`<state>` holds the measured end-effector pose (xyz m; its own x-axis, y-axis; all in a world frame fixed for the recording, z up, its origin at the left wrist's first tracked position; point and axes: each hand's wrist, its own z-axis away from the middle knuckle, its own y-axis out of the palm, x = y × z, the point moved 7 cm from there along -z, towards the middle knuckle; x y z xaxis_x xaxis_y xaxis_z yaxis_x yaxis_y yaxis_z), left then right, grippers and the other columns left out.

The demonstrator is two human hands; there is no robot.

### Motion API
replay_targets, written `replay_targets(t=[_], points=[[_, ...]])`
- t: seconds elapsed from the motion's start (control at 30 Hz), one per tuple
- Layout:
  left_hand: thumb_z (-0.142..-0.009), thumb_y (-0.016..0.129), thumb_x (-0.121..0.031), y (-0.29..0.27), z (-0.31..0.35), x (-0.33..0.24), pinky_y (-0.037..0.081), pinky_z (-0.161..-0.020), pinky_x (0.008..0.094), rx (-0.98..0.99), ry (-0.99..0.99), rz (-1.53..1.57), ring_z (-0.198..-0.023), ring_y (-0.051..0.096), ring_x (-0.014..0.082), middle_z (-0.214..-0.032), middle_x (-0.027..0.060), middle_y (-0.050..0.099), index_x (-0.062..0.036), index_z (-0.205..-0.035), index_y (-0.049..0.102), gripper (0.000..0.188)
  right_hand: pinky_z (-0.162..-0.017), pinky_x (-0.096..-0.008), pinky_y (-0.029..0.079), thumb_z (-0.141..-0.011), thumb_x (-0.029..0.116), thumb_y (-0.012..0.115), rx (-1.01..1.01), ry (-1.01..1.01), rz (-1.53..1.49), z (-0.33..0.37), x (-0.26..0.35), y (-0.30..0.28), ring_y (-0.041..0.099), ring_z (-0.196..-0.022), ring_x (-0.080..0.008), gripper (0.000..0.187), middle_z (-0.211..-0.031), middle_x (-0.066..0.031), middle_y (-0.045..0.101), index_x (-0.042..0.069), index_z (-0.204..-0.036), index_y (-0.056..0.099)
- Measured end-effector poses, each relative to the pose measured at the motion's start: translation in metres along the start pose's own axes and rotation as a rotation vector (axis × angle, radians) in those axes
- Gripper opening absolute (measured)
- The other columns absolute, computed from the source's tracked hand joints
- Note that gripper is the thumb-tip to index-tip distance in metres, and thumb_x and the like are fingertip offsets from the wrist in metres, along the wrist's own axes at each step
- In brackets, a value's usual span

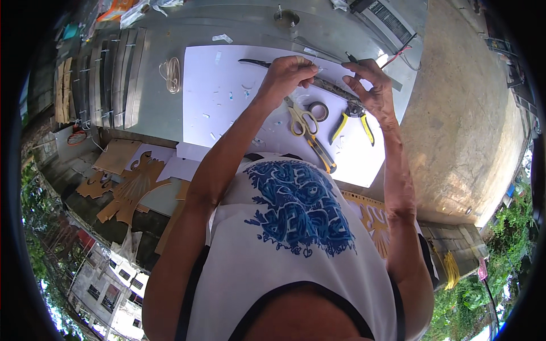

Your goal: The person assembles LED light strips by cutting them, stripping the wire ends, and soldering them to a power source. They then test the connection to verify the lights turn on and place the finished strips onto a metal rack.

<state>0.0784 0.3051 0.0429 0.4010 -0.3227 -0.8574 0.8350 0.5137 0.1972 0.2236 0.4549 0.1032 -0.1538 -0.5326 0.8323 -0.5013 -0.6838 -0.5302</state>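
Note:
My left hand [291, 75] is closed in a pinch above the white sheet [213, 85]. A small thin pale piece shows at its fingertips, too fine to name. To its right is my right hand [369, 86], with thumb and index finger curved and apart. A small black plug-like piece [351, 57] shows just beyond its index finger; whether it is touched I cannot tell. Beneath both hands runs a long dark strip [333, 87], partly hidden. Nearer me lie scissors [301, 118], a tape roll [318, 111], a yellow-black utility knife [321, 152] and yellow-handled wire strippers [354, 113].
Small clear and blue scraps [231, 95] dot the sheet. On the metal table are a coiled cable [172, 75], several long grey strips [116, 77] and a power supply box [384, 24] with wires. Brown cut-out panels [136, 184] lie below the table's left edge.

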Motion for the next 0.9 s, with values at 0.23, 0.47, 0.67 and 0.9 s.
replay_targets(t=[0.23, 0.47, 0.67, 0.9], points=[[-0.093, 0.072, -0.020, 0.026, -0.020, 0.008, 0.053, -0.075, 0.0254, 0.057, -0.060, -0.061, -0.077, 0.065, 0.0104, -0.085, 0.0038, 0.071, -0.0012, -0.103, 0.073, 0.021, -0.076, -0.0384, 0.049, -0.077, 0.026, 0.084, -0.081, -0.168, 0.238, 0.012, -0.004, 0.011, 0.059, -0.083, -0.0256, 0.032, -0.095, -0.0050, 0.063, 0.017, -0.107, 0.077], [-0.093, 0.072, -0.020, 0.037, -0.023, 0.007, 0.053, -0.077, 0.0260, 0.108, -0.092, -0.093, -0.078, 0.066, 0.0110, -0.086, 0.0049, 0.072, -0.0011, -0.103, 0.073, 0.021, -0.071, -0.0376, 0.045, -0.081, 0.012, 0.076, -0.128, -0.295, 0.344, 0.014, -0.007, 0.010, 0.058, -0.079, -0.0234, 0.024, -0.089, -0.0043, 0.061, 0.017, -0.104, 0.074], [-0.090, 0.077, -0.017, 0.037, -0.026, 0.007, 0.054, -0.075, 0.0258, 0.127, 0.013, -0.059, -0.077, 0.067, 0.0118, -0.088, 0.0073, 0.074, 0.0016, -0.105, 0.074, 0.024, -0.070, -0.0377, 0.044, -0.083, 0.008, 0.074, -0.116, -0.261, 0.350, 0.009, 0.000, 0.011, 0.059, -0.074, -0.0236, 0.016, -0.085, -0.0040, 0.061, 0.014, -0.098, 0.071], [-0.087, 0.080, -0.014, 0.037, -0.022, -0.013, 0.056, -0.081, 0.0251, 0.017, 0.193, -0.376, -0.084, 0.069, 0.0118, -0.091, 0.0066, 0.076, -0.0002, -0.100, 0.077, 0.019, -0.073, -0.0389, 0.048, -0.087, 0.009, 0.074, -0.047, -0.001, 0.044, 0.003, -0.016, 0.016, 0.064, -0.078, -0.0275, 0.009, -0.086, -0.0078, 0.065, 0.006, -0.094, 0.069]])
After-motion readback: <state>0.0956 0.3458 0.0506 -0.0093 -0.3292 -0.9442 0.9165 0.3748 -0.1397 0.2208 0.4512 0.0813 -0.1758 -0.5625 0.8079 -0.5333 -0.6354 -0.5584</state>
